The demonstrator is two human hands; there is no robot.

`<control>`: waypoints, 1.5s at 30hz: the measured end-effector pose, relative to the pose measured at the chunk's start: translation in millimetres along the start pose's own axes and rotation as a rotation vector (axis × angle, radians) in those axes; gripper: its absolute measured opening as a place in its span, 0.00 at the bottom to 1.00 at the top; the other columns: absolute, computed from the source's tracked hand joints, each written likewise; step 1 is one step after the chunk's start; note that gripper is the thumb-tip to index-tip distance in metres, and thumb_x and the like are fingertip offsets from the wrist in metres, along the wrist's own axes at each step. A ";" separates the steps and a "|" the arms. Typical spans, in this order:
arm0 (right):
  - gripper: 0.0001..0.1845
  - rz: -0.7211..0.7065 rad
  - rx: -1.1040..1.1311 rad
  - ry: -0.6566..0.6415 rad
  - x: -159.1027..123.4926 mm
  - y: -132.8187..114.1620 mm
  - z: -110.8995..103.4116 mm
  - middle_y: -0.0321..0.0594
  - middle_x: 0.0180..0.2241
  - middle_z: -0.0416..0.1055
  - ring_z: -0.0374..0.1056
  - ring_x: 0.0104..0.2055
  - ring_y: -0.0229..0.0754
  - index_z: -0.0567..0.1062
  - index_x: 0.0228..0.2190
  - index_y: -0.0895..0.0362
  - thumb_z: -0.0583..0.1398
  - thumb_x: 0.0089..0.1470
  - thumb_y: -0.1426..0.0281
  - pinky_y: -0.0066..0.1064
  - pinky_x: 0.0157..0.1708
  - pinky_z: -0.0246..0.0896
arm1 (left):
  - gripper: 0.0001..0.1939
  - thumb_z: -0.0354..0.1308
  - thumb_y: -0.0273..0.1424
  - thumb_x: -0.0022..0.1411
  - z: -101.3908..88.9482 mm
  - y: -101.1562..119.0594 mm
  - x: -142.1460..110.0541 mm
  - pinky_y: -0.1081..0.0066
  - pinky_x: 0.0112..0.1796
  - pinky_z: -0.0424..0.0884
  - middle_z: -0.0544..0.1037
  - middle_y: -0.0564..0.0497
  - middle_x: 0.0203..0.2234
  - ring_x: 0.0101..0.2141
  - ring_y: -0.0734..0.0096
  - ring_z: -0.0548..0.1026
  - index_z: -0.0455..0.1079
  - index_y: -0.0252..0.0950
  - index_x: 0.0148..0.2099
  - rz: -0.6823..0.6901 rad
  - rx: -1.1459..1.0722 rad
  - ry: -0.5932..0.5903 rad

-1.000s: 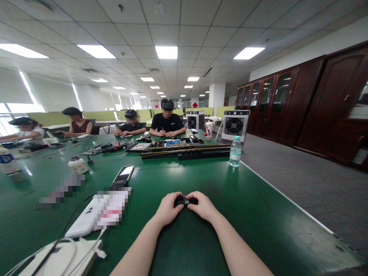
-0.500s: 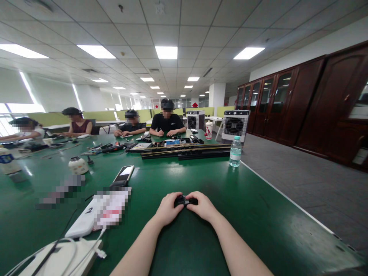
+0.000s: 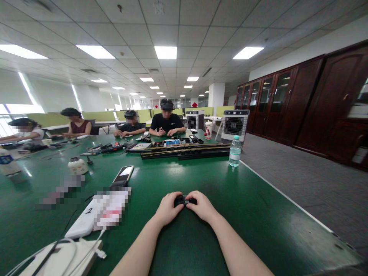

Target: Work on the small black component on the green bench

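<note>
Both my hands rest on the green table (image 3: 253, 214) in front of me, closed together on a small black object (image 3: 184, 200). My left hand (image 3: 167, 208) grips its left end with curled fingers. My right hand (image 3: 201, 206) pinches its right end. Most of the object is hidden by my fingers, so I cannot make out what it is.
A phone (image 3: 123, 174) and a white power bank (image 3: 83, 222) with cables lie to my left. A water bottle (image 3: 235, 151) stands near the table's right edge. Long black rails (image 3: 186, 151) lie across the table further back. Several people work at the far end.
</note>
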State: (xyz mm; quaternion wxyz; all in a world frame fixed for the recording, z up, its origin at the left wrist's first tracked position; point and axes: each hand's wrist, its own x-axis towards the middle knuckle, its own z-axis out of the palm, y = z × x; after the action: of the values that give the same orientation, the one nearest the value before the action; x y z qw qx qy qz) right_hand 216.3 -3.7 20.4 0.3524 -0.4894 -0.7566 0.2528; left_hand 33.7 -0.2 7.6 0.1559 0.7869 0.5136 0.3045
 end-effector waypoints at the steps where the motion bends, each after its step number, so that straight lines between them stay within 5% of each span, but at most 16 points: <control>1: 0.11 -0.001 -0.002 -0.001 0.2 0.2 0.1 0.38 0.38 0.72 0.66 0.43 0.43 0.76 0.31 0.53 0.61 0.41 0.74 0.35 0.47 0.58 | 0.21 0.59 0.29 0.51 0.3 -0.2 0.1 0.64 0.48 0.64 0.74 0.47 0.45 0.46 0.61 0.70 0.67 0.37 0.50 0.003 -0.001 0.000; 45: 0.22 0.032 0.085 0.065 1.7 2.5 -1.6 0.42 0.40 0.70 0.67 0.42 0.42 0.73 0.37 0.57 0.55 0.36 0.81 0.34 0.47 0.60 | 0.20 0.55 0.26 0.53 1.8 -3.6 1.3 0.63 0.50 0.63 0.71 0.46 0.44 0.46 0.63 0.69 0.66 0.37 0.50 -0.046 -0.062 0.011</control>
State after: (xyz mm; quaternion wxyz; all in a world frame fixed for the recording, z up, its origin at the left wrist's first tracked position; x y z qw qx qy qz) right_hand 218.5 -1.1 20.0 0.3933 -0.4941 -0.7252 0.2744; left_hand 32.7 2.7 4.7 0.1843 0.7679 0.5227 0.3212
